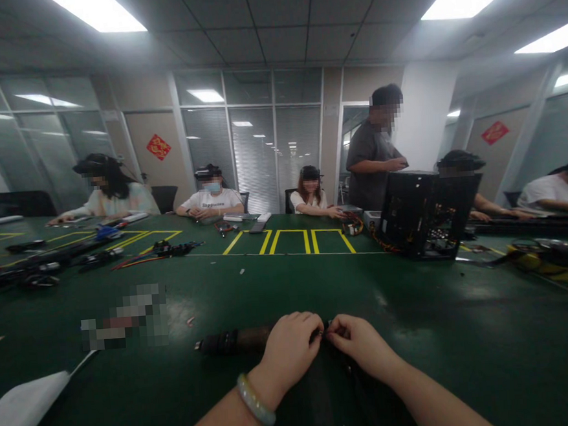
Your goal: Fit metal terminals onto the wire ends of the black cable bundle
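A dark, cylindrical electric screwdriver [232,341] lies across the green table, its metal tip to the left. My left hand [293,348], with a pale bangle [255,400] at the wrist, is closed over the tool's right end and hides it. Close beside it, my right hand [359,344] has thumb and forefinger pinched together. What sits in that pinch is too small and dark to make out. The fingertips of both hands almost meet. A thin dark cord-like line [348,367] runs down below my right hand.
A black computer case [425,213] stands at the back right. Cables [164,248] and dark parts [39,262] lie at the left. A white object [25,413] is at the lower left. Several people sit across the table [289,284]; one person [377,148] stands.
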`<action>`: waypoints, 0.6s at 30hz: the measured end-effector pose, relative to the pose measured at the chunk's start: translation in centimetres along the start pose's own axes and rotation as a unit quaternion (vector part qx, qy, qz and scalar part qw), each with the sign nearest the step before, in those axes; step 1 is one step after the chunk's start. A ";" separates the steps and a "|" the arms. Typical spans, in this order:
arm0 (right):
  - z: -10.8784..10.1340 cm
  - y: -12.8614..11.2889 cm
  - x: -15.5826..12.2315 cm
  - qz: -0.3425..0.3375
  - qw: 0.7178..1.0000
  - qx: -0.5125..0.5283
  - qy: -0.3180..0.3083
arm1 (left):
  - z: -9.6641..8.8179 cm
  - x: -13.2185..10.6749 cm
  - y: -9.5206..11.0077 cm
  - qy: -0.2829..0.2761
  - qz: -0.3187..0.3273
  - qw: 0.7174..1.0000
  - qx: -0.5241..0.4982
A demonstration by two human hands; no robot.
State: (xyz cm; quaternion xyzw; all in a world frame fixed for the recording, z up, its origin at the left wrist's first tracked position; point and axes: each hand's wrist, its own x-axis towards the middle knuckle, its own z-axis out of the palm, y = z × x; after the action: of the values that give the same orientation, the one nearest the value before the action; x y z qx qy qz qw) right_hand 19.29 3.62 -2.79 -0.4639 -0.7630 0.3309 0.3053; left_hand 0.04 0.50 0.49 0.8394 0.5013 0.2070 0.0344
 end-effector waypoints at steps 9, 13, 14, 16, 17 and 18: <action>-0.1 -0.1 0.0 0.005 1.000 0.018 -0.005 | 0.1 -0.2 -0.2 0.016 -0.004 1.000 -0.017; 0.0 -0.2 0.0 0.008 1.000 0.016 -0.006 | 0.0 -0.1 -0.1 0.013 -0.003 1.000 -0.021; 0.0 -0.2 -0.1 0.007 1.000 0.016 -0.006 | 0.0 -0.1 -0.1 0.012 -0.003 1.000 -0.019; -0.1 -0.2 -0.1 0.004 1.000 0.019 -0.009 | 0.0 -0.1 -0.1 0.011 -0.005 1.000 -0.017; -0.1 -0.2 -0.2 0.003 1.000 0.021 -0.009 | 0.0 -0.1 -0.1 0.013 -0.006 1.000 -0.017; -0.1 -0.2 -0.2 0.002 1.000 0.022 -0.010 | -0.1 -0.1 0.0 0.014 -0.006 1.000 -0.019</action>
State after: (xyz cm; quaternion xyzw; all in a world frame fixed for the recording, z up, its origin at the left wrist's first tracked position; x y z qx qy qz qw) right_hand 19.33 3.42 -2.61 -0.4553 -0.7576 0.3528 0.3071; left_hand -0.06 0.43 0.51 0.8324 0.5032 0.2279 0.0442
